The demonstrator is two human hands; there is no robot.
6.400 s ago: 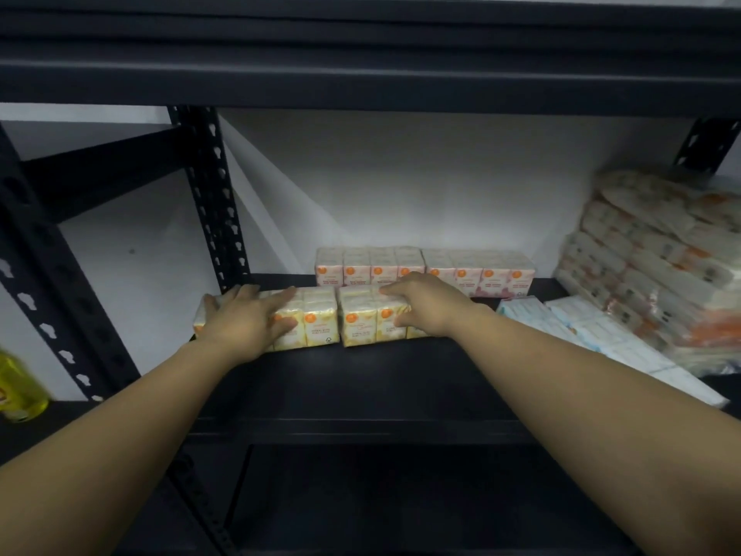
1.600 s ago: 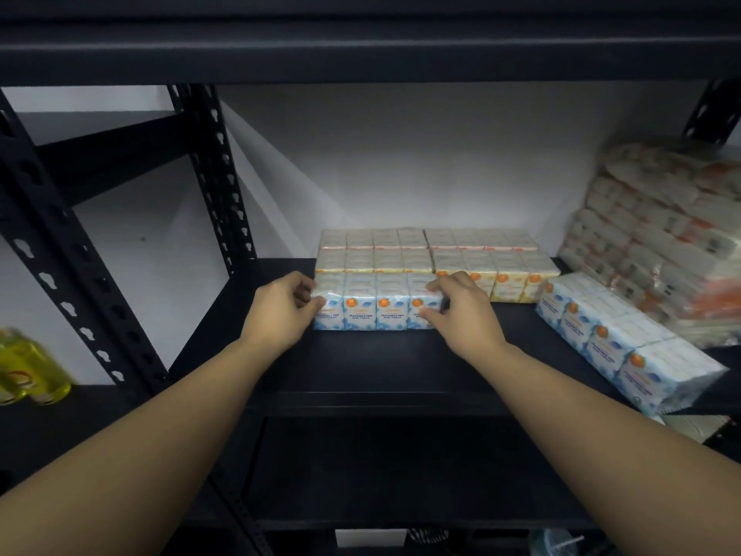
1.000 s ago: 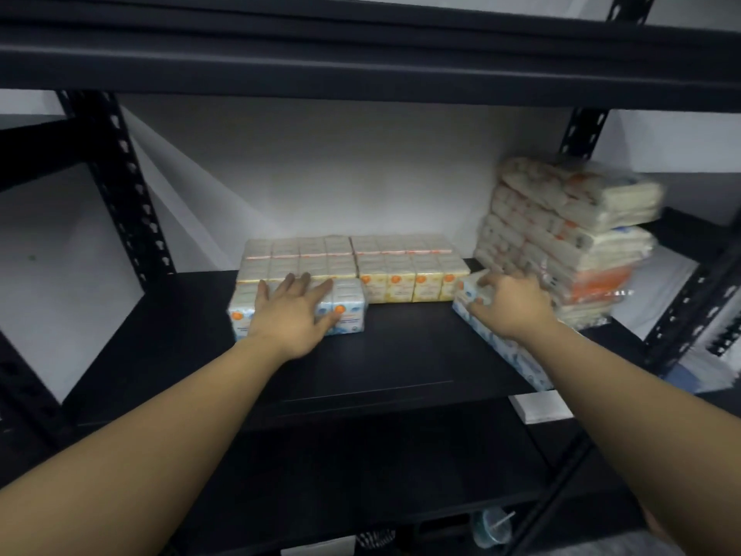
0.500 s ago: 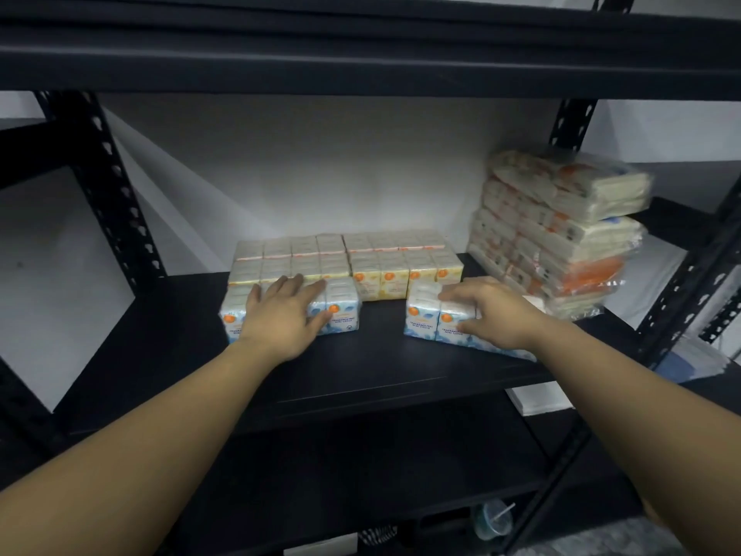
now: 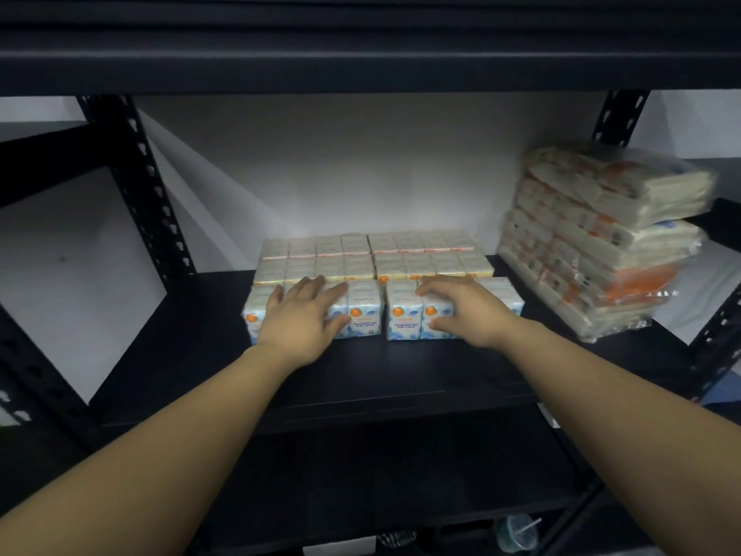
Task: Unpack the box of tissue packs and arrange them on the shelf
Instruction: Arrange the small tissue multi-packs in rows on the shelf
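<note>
At the centre of the frame, on the black shelf [image 5: 200, 355], two blue tissue bundles are being set in a front row: the left bundle [image 5: 363, 311] is pressed under the flat, spread left hand [image 5: 298, 321], and the right bundle [image 5: 405, 315] is gripped by the right hand [image 5: 461, 311], fingers curled over its top and thumb against its front. A narrow gap is left between the two bundles. Behind them, the yellow-banded rows [image 5: 373, 258] are already packed against the wall. A skewed row is the likely fault here, caused by an uneven push on the soft wrap; the leaning stack of wrapped packs [image 5: 601, 242] at the right of the frame could be nudged by the right forearm. Open shelf is left in front, toward the lip, and at the left beside the upright [image 5: 136, 186]. The box is not in view.
</note>
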